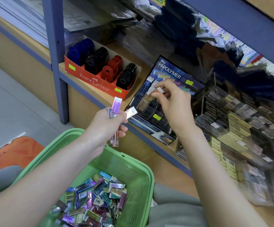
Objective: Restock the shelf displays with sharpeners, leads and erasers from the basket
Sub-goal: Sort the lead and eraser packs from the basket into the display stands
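Note:
My left hand (107, 122) holds a small fan of slim metallic erasers (116, 106), purple and copper, above the green basket (138, 166). My right hand (172, 99) pinches one copper eraser (151, 95) by its white end, its lower end inside the dark Hi-Polymer display stand (187, 79) on the shelf. The basket on my lap holds several loose erasers (93, 199) in shiny sleeves. A red Faber-Castell box (90, 77) of blue, black and red sharpeners (107, 62) stands left of the display.
Clear acrylic racks (228, 110) with several small lead and eraser packs fill the shelf to the right. A blue upright post (56, 46) stands left of the sharpener box. An upper shelf edge (241, 25) overhangs. An orange mat (16, 153) lies on the floor.

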### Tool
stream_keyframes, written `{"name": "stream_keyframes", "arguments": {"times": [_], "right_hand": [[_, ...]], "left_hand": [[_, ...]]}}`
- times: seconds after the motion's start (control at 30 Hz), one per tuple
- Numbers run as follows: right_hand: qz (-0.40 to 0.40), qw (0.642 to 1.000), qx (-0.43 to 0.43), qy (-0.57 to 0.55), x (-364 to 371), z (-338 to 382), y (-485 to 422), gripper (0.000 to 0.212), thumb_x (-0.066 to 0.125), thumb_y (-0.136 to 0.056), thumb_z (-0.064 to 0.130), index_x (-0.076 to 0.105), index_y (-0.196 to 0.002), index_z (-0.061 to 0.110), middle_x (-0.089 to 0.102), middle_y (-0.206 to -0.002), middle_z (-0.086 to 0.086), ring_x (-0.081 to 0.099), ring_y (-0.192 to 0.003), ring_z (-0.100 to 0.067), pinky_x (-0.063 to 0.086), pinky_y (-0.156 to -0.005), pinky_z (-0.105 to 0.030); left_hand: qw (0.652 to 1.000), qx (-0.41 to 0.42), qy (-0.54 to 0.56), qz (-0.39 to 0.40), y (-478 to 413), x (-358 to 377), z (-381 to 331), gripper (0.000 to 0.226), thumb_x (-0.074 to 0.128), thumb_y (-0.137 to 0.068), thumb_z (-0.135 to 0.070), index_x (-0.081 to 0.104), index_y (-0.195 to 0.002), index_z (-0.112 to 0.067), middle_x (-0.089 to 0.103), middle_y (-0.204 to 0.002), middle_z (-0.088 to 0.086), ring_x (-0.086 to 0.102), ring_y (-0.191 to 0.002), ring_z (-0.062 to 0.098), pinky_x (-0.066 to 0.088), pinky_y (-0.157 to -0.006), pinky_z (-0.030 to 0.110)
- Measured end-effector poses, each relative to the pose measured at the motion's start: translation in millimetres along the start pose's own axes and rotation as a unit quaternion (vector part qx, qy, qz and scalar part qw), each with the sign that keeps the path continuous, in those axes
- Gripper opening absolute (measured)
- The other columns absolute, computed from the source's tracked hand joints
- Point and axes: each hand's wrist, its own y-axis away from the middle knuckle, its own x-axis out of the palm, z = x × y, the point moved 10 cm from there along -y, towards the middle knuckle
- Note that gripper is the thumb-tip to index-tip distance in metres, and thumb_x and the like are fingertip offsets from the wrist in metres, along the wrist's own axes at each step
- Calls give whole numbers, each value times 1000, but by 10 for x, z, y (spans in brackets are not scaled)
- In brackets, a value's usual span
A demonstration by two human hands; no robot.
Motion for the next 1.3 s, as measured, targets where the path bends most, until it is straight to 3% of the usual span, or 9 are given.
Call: {"name": "stream_keyframes", "arguments": {"times": [0.17, 0.27, 0.37, 0.53, 0.7, 0.77, 0.97, 1.13, 1.3], "right_hand": [[32, 999, -21, 23, 42, 35, -6, 29, 56, -94, 12, 64, -122, 13, 66, -103, -3, 63, -96, -16, 50, -91, -29], [36, 994, -64, 79, 141, 145, 10, 31, 55, -94, 9, 62, -125, 11, 59, -99, -2, 55, -93, -14, 40, -84, -18], [22, 996, -46, 71, 220, 103, 27, 31, 62, -91, 12, 62, -122, 8, 59, -99, -1, 53, -87, -10, 47, -81, -25], [-29, 995, -66, 67, 172, 92, 63, 10, 70, -85, 12, 64, -91, 6, 56, -93, -3, 56, -75, -17, 54, -70, -38], [-71, 991, -57, 102, 107, 115, 125, 12, 60, -93, 17, 68, -98, 8, 54, -96, -3, 52, -78, -12, 51, -68, -29], [-71, 994, -54, 59, 80, 172, 201, 15, 55, -96, 18, 66, -98, 9, 55, -93, -1, 49, -76, -7, 44, -67, -20], [134, 974, 108, -149, 496, 132, 557, 5, 58, -93, 27, 60, -95, 23, 64, -79, 3, 62, -64, -7, 52, -65, -20], [141, 946, 180, -231, 521, 5, 638, 20, 64, -89, 25, 63, -99, 8, 69, -84, -4, 68, -69, -11, 57, -64, -24], [127, 917, 210, -314, 448, -20, 619, 9, 58, -93, 12, 63, -94, 4, 70, -83, -11, 66, -69, -8, 55, -68, -20]], "left_hand": [[1000, -2, -1, -2, 2, 0, -13, 17, 58, -93, -19, 59, -107, -8, 64, -84, 5, 57, -53, 5, 53, -52, 17], [1000, -3, 0, 2, 7, 17, -8, 18, 57, -93, -19, 58, -108, -7, 64, -84, 5, 57, -51, 4, 52, -50, 16], [1000, -7, 3, 4, 7, 29, 2, 18, 57, -93, -18, 58, -107, -8, 64, -85, 5, 57, -50, 3, 51, -49, 16], [1000, -4, 6, 0, -6, 11, -7, 11, 56, -94, -15, 58, -102, -9, 64, -82, 5, 55, -46, 1, 49, -47, 16], [1000, -4, 14, 0, 9, -1, -18, 8, 56, -94, -14, 60, -98, -9, 64, -84, 7, 57, -53, 6, 51, -48, 16], [1000, -4, 17, 1, 16, -4, -27, 8, 56, -93, -14, 60, -98, -8, 64, -84, 8, 58, -54, 7, 52, -49, 17], [1000, -6, -6, 17, 33, 6, -66, 12, 57, -94, -17, 62, -100, -7, 64, -83, 6, 58, -51, 4, 51, -48, 16], [996, -12, -49, 74, 115, 118, -93, 12, 56, -94, -19, 63, -95, -9, 63, -79, 4, 57, -52, 5, 48, -47, 15], [994, -10, -59, 93, 175, 160, -139, 14, 63, -87, -25, 65, -89, -12, 65, -77, 0, 58, -54, 4, 48, -47, 15]]}}
